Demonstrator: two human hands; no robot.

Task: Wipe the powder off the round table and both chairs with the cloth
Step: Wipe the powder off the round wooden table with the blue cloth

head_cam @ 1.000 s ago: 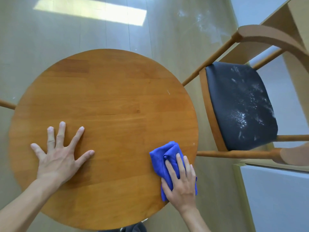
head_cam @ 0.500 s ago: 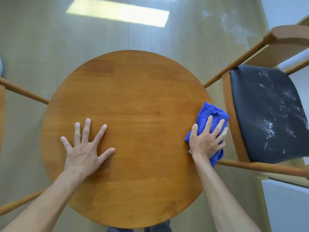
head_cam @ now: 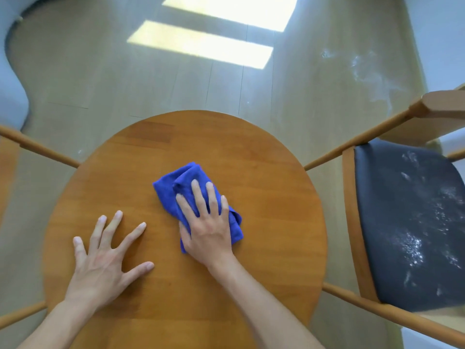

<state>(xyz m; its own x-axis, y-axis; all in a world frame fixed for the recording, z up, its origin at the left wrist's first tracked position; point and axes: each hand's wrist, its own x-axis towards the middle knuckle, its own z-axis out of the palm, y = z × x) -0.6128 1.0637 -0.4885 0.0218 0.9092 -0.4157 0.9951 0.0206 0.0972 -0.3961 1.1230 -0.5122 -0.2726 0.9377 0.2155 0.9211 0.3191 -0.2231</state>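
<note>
Table-wiping is in hand: the right hand (head_cam: 208,230) presses the crumpled blue cloth (head_cam: 176,190) flat-fingered near the middle of the round table (head_cam: 226,152), the left hand (head_cam: 100,263) splayed beside it, and next likely comes the powder-dusted black chair seat (head_cam: 407,222)

Table (head_cam: 251,157): wood, warm orange-brown, smooth w/ soft satin sheen, plank joins and grain visible. Cloth (head_cam: 173,195): blue, soft fuzzy fabric, matt, rumpled. Chair (head_cam: 352,222) frame: same smooth wood; seat (head_cam: 402,210) dark, leather-like, matt, speckled w/ white powder. Floor (head_cam: 100,71): pale wood-look planks, smooth, semi-gloss, reflecting window light.
</note>
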